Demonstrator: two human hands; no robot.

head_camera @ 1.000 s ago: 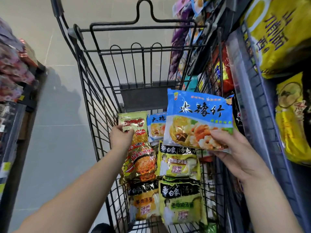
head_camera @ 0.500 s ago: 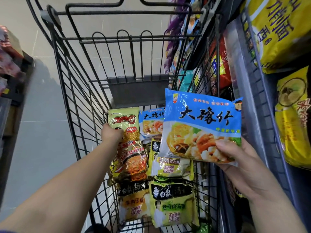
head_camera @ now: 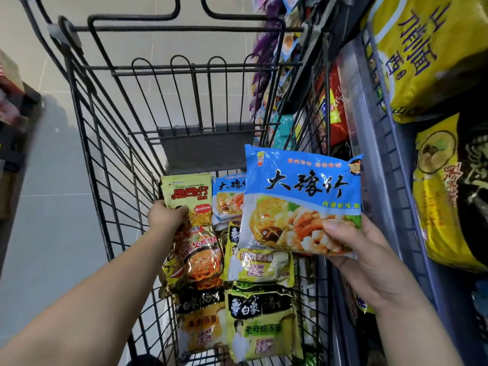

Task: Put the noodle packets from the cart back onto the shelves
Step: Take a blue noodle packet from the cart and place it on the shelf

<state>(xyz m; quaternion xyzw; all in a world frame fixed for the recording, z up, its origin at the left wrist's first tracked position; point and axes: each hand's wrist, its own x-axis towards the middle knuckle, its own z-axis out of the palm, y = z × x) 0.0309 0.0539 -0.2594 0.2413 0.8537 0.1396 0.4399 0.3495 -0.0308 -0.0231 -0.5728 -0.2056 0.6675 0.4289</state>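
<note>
Two grips: right hand (head_camera: pixel 369 260) pinches the likely light, crinkly blue plastic noodle packet (head_camera: pixel 303 191) low down; left hand (head_camera: pixel 166 216) clutches the yellow-green plastic packet (head_camera: pixel 187 190)

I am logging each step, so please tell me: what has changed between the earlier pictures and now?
Almost nothing. The left hand keeps hold of the green packet at its lower corner; that packet still lies in the cart. The right hand still holds the blue packet up over the cart's right side, beside the shelves. The other packets lie unmoved; only the camera shifted.
</note>
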